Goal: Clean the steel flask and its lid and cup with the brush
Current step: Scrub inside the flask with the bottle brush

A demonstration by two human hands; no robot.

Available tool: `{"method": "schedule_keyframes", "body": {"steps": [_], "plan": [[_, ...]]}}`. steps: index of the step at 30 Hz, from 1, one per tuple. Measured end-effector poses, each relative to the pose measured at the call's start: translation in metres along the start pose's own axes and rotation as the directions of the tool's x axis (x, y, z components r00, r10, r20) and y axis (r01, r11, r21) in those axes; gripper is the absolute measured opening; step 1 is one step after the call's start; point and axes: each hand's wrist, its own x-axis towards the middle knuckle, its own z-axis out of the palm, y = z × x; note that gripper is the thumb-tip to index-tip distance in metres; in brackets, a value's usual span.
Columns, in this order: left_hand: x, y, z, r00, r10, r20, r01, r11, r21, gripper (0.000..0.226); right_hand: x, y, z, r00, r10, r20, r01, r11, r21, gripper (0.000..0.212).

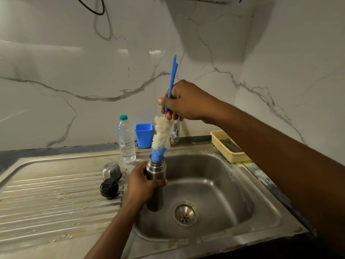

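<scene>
My left hand [142,186] grips the steel flask [155,169] upright over the sink basin. My right hand [183,101] holds the blue handle of the bottle brush [162,136] above it. The brush's white bristles are outside the flask; its blue bristle tip is in the flask's mouth. The steel cup [111,171] stands upside down on the draining board, to the left of the flask. Just in front of the cup lies the black lid [109,188].
The steel sink [214,195] has a drain [185,214] at its middle and a ribbed draining board [56,199] on the left. A plastic water bottle [126,141], a blue container [144,135] and the tap [175,135] stand behind. A yellow basket [228,146] sits at right.
</scene>
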Motion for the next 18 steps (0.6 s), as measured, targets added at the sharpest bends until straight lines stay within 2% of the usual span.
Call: {"method": "schedule_keyframes", "body": {"steps": [12,15,18], "plan": [[0.002,-0.001,0.002,1.000,-0.006,0.022,0.006,1.000,0.003,0.059,-0.003,-0.008,-0.003,1.000,-0.003,-0.011,0.003,1.000,0.001,0.027],[0.001,-0.006,0.002,0.998,-0.049,0.051,0.046,0.998,0.042,0.054,-0.001,-0.017,-0.019,0.994,-0.030,-0.104,0.029,1.000,-0.011,0.027],[0.000,-0.010,0.001,0.997,-0.078,0.031,0.077,0.997,0.012,0.055,0.002,-0.036,-0.054,0.978,-0.078,-0.195,0.082,0.996,0.017,0.029]]}}
